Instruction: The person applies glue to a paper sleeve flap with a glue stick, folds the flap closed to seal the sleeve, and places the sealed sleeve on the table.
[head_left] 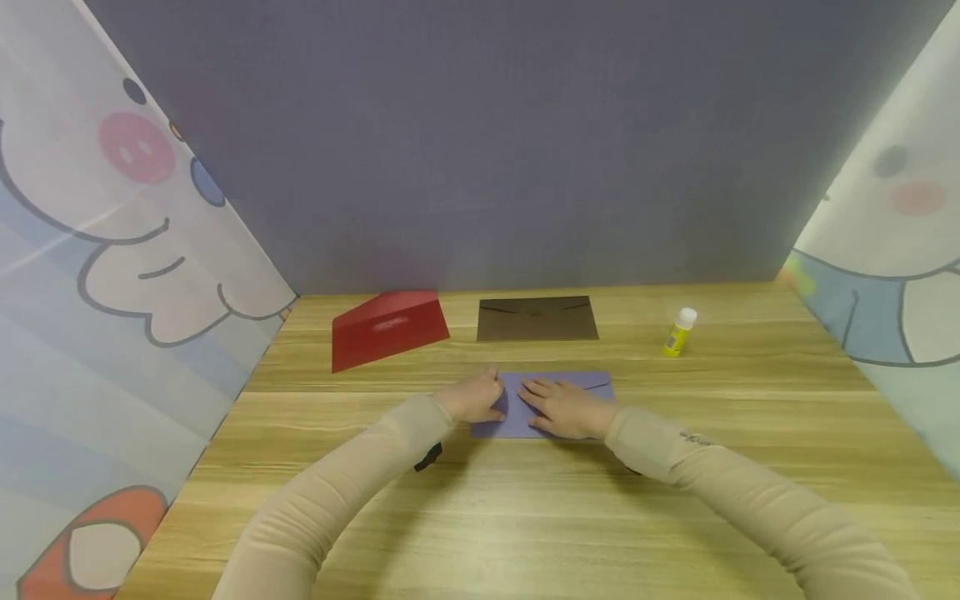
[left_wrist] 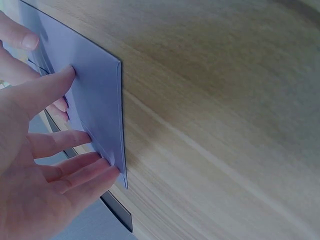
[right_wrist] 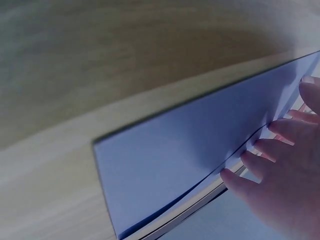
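Purple envelope [head_left: 516, 407], noted from my remote station: it lies flat on the wood-grained surface [head_left: 517, 525], long side across, directly under both of the person's hands. I judge it light and thin, stiff enough to stay flat yet easily creased, with a smooth face likely to slide under a sideways push. I would take hold at a short end or by the long near edge, where the paper is plain, and spare the flap [head_left: 581, 377] any pinching. As to appearance, I record an even lilac-purple rectangle with crisp corners; the flap folds in from the far long edge, and a dark line widening toward the right end suggests that it does not lie fully flat there. The left hand [head_left: 475, 397] has thumb and fingers spread, their tips touching the paper on its left half. The right hand [head_left: 572, 411] has its fingers extended and apart, resting near the flap's edge; I find neither hand gripping anything. Beyond it I log a red envelope [head_left: 390, 336], a brown envelope [head_left: 537, 327] and, farther right, a yellow glue stick [head_left: 678, 337] with a white cap.
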